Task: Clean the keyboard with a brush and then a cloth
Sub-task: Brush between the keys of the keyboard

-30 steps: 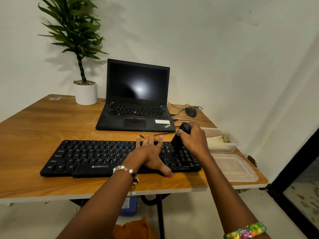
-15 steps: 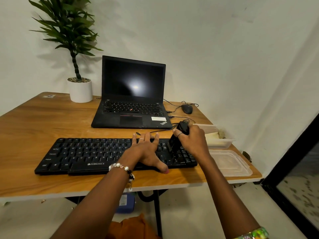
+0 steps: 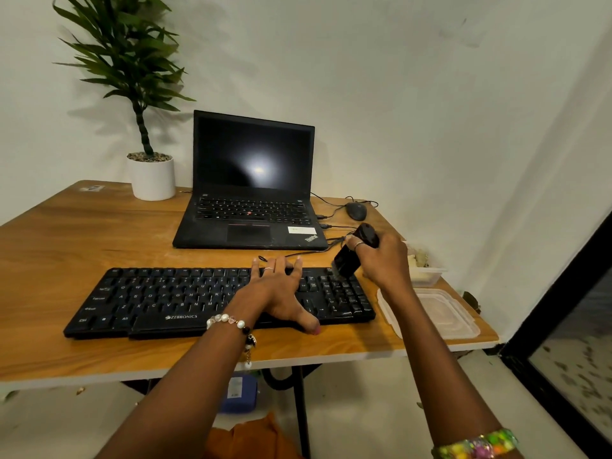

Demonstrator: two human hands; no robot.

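Left hand (image 3: 281, 293) flat on keyboard (image 3: 185, 299); right hand (image 3: 384, 260) gripping brush (image 3: 347, 263), bristles seemingly on keys.

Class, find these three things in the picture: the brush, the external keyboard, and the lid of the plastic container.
brush (image 3: 344, 261): head view, on its dark bristle block below the right hand.
keyboard (image 3: 159, 296): head view, on the letter keys left of the left hand.
container lid (image 3: 443, 314): head view, on its clear flat centre.

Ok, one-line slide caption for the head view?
Left hand steadies the black keyboard while the right hand brushes its right end with a black brush.
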